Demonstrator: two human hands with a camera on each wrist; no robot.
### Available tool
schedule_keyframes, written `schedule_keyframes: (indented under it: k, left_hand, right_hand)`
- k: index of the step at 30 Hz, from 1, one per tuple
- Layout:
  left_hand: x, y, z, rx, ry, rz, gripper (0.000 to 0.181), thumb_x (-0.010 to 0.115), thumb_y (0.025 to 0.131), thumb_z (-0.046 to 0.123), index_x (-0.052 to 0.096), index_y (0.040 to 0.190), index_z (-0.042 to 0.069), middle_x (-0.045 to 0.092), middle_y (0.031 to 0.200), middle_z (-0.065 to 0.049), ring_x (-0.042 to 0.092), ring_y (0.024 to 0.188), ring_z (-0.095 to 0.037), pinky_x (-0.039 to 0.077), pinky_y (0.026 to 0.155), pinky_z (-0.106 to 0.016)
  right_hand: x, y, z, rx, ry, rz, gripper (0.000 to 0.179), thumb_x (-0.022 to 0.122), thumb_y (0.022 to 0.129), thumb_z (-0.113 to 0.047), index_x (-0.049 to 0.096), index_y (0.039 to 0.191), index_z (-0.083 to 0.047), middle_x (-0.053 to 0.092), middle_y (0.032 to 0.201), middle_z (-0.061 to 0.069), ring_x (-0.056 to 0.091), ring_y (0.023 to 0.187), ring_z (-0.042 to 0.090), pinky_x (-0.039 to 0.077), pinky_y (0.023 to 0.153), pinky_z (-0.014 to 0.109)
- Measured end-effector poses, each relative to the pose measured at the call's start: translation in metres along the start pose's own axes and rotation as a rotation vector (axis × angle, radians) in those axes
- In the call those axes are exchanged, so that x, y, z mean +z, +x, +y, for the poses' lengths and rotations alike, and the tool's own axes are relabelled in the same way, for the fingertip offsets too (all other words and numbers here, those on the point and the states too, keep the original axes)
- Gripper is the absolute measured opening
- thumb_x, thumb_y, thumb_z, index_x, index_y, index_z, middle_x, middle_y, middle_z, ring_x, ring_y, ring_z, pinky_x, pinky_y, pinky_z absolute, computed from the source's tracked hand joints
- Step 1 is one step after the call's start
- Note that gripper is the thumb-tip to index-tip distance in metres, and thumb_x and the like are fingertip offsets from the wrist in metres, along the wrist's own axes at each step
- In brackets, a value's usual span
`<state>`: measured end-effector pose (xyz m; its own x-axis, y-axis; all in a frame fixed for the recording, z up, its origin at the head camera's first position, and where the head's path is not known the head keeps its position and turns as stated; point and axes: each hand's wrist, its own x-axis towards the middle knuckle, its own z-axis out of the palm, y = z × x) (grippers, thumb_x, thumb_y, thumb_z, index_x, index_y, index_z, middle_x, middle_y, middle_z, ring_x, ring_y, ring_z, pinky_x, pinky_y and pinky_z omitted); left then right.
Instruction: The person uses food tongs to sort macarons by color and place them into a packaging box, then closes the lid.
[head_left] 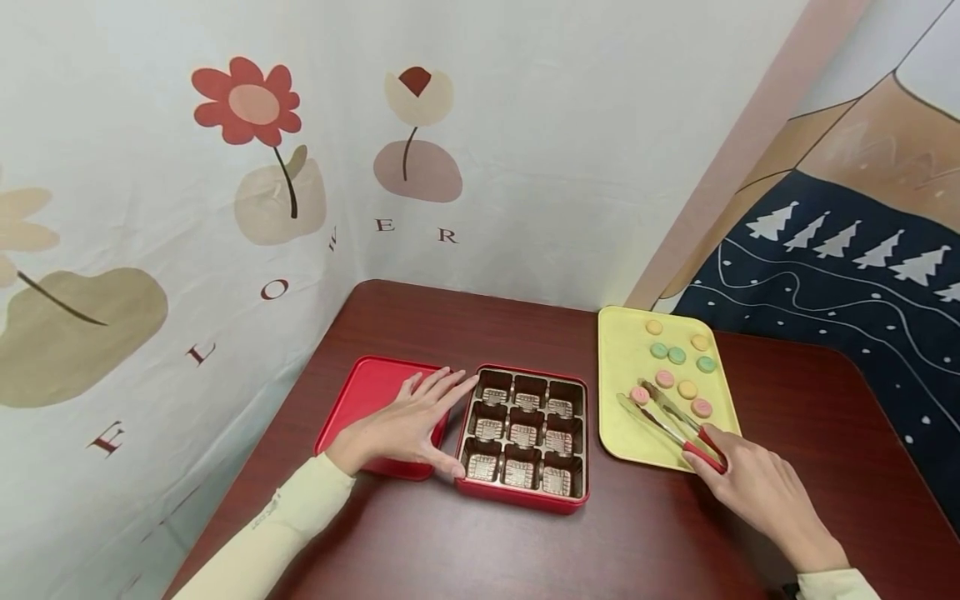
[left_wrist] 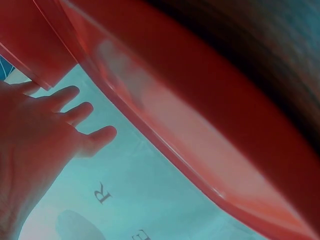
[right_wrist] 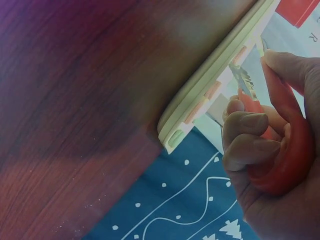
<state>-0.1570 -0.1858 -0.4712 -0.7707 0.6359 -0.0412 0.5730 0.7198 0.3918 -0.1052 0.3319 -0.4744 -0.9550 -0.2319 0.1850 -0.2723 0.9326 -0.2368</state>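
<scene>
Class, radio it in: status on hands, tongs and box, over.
Right hand gripping tongs. Left hand spread at left edge of box. Tips flanking pink macaron. Second pink macaron crowding close.

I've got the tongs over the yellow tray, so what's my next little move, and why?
I'd probably squeeze the tongs gently with your right hand: the tips stand apart, one pink cookie seems to lie between them, and all nine cells of the box are empty.
</scene>
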Motion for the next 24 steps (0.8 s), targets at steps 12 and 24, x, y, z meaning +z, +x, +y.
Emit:
schedule_keyframes:
  k: [12,24]
  left_hand:
    - [-0.0003,0.0037,0.0003,0.001,0.003,-0.017,0.137,0.082,0.075,0.084,0.017,0.177,0.019,0.023,0.178,-0.017,0.014,0.164,-0.043,0.011,0.124,-0.074]
    - [-0.0014,0.0005,0.0017,-0.007,0.003,-0.02,0.138,0.082,0.074,0.084,0.017,0.177,0.02,0.023,0.178,-0.018,0.013,0.164,-0.042,0.011,0.124,-0.075]
  right_hand:
    - [-0.0039,0.0004,0.0021,-0.023,-0.013,0.039,0.053,0.091,0.09,-0.033,0.076,0.133,-0.007,0.046,0.064,-0.007,0.047,0.061,0.02,0.039,0.052,0.044]
    - [-0.0014,-0.003,0.0003,-0.082,-0.035,0.105,0.038,0.093,0.087,-0.024,0.082,0.121,-0.01,0.043,0.061,-0.008,0.038,0.055,0.015,0.033,0.048,0.036]
